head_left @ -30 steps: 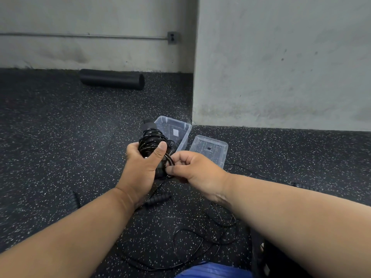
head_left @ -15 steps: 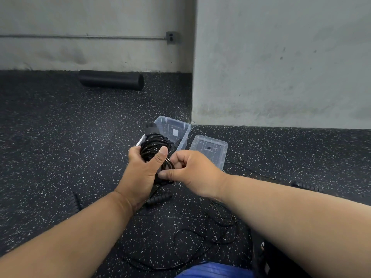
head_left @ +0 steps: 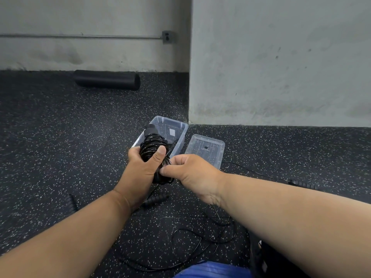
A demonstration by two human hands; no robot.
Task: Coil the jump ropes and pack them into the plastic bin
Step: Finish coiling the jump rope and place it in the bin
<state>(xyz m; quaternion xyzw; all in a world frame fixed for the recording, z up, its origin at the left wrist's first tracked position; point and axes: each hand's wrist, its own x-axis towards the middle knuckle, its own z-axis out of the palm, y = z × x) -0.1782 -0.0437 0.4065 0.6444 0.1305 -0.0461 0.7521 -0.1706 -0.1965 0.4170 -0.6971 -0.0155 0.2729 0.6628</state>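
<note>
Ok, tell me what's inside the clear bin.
Through the clear bin's far wall, a white label shows. The rope bundle gripped by the left hand covers its near half, so any contents there stay hidden.

hidden: bin (head_left: 181, 127) near wall behind coiled rope (head_left: 152, 145) | cut off: blue cloth (head_left: 210, 270) at bottom edge

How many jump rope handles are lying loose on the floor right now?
3 visible: one handle just below the hands, one left of the left forearm, one at far right beyond the right forearm. Others may be hidden by the arms.
</note>
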